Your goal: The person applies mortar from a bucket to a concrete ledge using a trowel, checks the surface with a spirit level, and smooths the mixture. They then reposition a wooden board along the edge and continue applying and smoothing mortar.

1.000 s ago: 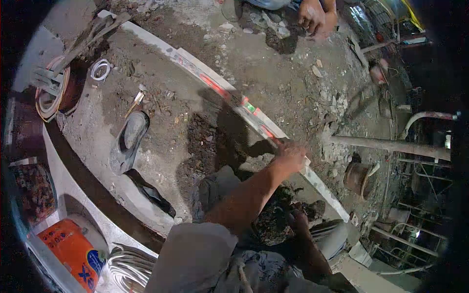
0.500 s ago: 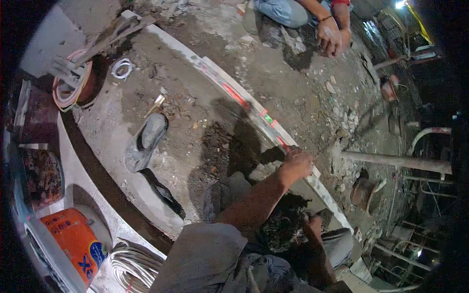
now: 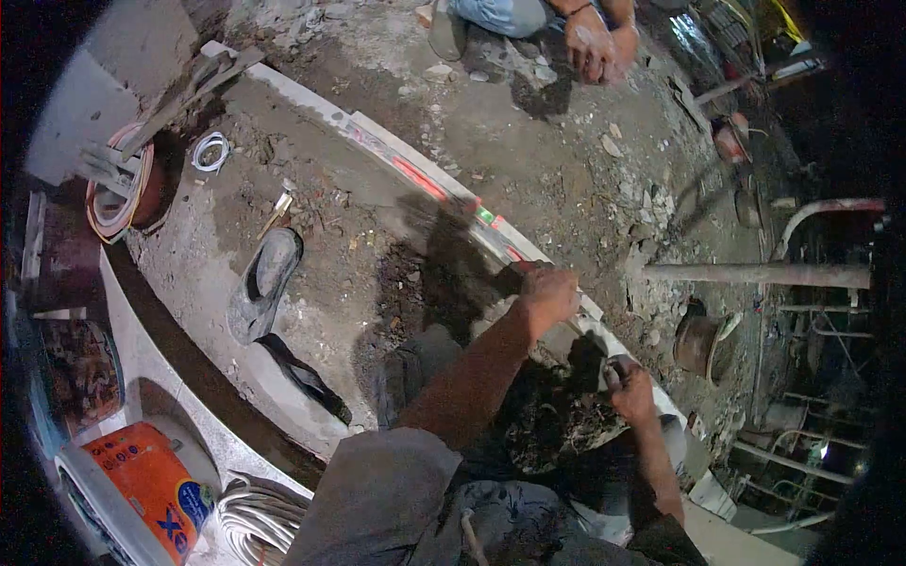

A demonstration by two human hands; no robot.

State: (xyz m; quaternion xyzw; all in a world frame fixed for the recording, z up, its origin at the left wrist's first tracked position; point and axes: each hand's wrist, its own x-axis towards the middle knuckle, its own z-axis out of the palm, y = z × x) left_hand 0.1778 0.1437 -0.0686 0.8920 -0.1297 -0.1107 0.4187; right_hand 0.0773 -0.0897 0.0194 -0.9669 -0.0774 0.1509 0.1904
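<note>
On one level [image 3: 416, 175], one left hand [image 3: 549, 293]; nearby, one right hand [image 3: 631, 389].

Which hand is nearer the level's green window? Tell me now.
Left. The left hand grips the level, a little past its green window. The right hand is farther off, beside the lower end of the long board.
</note>
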